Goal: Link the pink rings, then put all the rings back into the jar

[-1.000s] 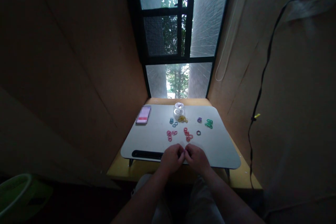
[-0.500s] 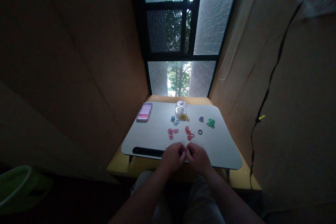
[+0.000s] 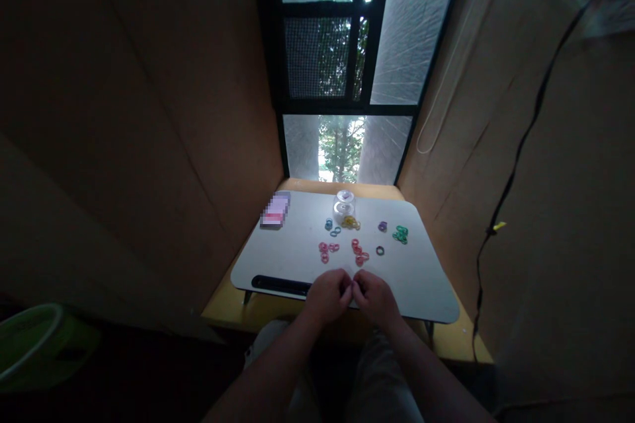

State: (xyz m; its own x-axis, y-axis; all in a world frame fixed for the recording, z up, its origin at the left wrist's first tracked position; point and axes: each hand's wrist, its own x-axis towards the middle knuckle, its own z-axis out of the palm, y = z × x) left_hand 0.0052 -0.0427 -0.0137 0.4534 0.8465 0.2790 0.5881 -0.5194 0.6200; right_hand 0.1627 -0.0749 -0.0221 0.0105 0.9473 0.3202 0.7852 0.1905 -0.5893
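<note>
My left hand (image 3: 329, 295) and my right hand (image 3: 374, 297) meet at the fingertips over the front edge of a white lap table (image 3: 292, 251). Both are closed in a pinch; whatever they hold is hidden or too small to name. Just beyond the fingers lie small ring-shaped bands in groups: red bands (image 3: 358, 252) and pink bands (image 3: 325, 252). Behind these are blue bands (image 3: 329, 224), yellow bands (image 3: 350, 222), purple bands (image 3: 382, 227) and green bands (image 3: 401, 234). One dark band (image 3: 380, 250) lies alone right of the red ones.
A clear round jar (image 3: 344, 207) stands at the table's back. A blurred-out phone-like slab (image 3: 275, 210) lies back left, and a black slot (image 3: 280, 285) runs along the front left. A black cable (image 3: 516, 165) hangs at right. A green tub (image 3: 44, 344) stands low at left.
The view has shifted slightly. My hands keep the same pinched pose at the table's front edge, and the band groups have not moved on the table.
</note>
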